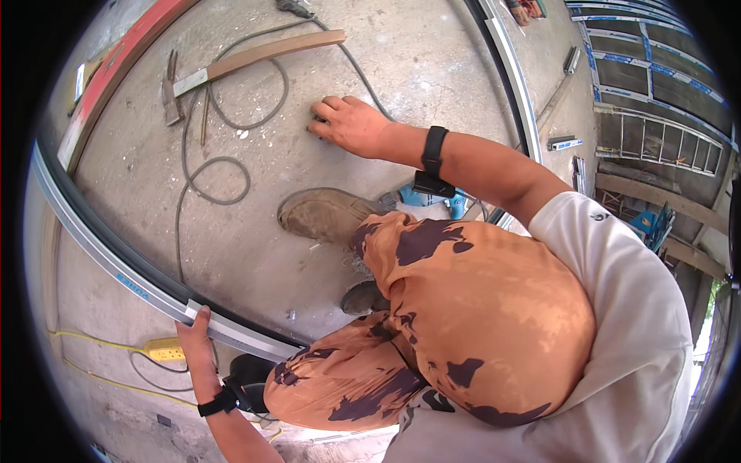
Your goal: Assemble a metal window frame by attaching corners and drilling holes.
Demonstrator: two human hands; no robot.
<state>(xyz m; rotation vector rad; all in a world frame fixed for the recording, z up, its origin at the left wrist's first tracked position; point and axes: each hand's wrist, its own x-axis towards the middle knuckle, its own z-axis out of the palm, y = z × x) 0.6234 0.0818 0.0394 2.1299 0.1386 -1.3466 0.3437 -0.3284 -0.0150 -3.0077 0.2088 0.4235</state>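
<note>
My left hand (197, 333) grips the edge of a grey metal frame (158, 297) at the lower left. Its thumb lies on top, against a short pale metal piece (191, 310). Beyond my boot (324, 214), my right hand (351, 127) is low over the concrete floor with its fingers curled in. Something small and dark shows at those fingertips, too hidden to name. A grey cable (370, 86) runs behind this hand and loops across the floor. Under my right forearm, a blue power tool (421, 194) lies partly hidden by my leg.
A claw hammer (171, 108) with a wooden handle lies at the upper left, near a red-painted beam (127, 58). Outside the frame's left side sits a yellow power strip (164, 349). Metal ladder-like frames (648, 58) and wooden boards (641, 193) are at the right.
</note>
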